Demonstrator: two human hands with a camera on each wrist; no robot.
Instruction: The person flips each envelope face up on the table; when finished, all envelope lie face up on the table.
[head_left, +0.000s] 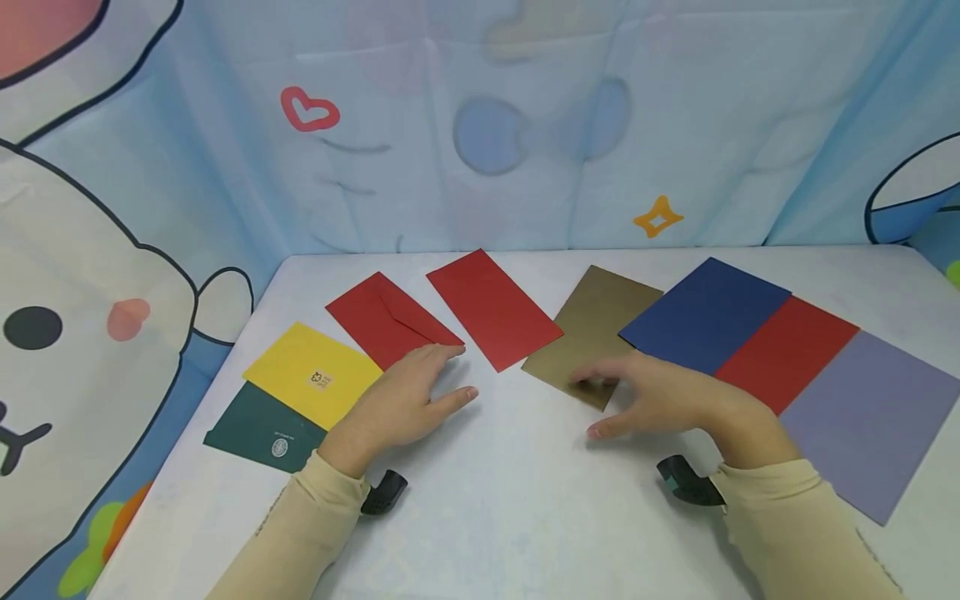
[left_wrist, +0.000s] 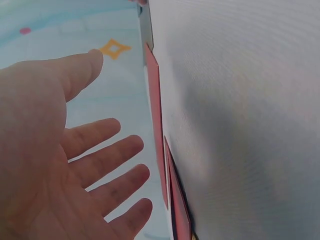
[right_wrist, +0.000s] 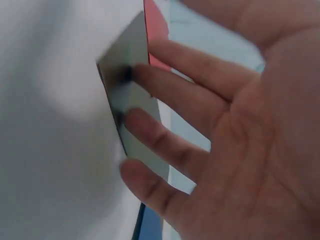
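Observation:
My left hand [head_left: 401,396] is held over the white table with its fingers extended and nothing in it. Its fingertips overlap the lower corner of a red envelope [head_left: 367,317] whose flap line shows. Beside that lies a plain red rectangle [head_left: 491,308]. On the other side, my right hand [head_left: 663,392] reaches palm down over a shiny gold rectangle [head_left: 600,308], its fingers loosely bent and apart. In the right wrist view, those fingertips come right at the gold sheet [right_wrist: 142,107], where dark reflections show. Neither hand grips anything.
At left, a yellow piece [head_left: 311,358] with a small printed mark overlaps a dark green one [head_left: 258,425] with a round logo. To the right lie blue [head_left: 712,312], red [head_left: 787,350] and lavender [head_left: 870,425] pieces edge to edge. A printed curtain [head_left: 412,192] hangs behind the table.

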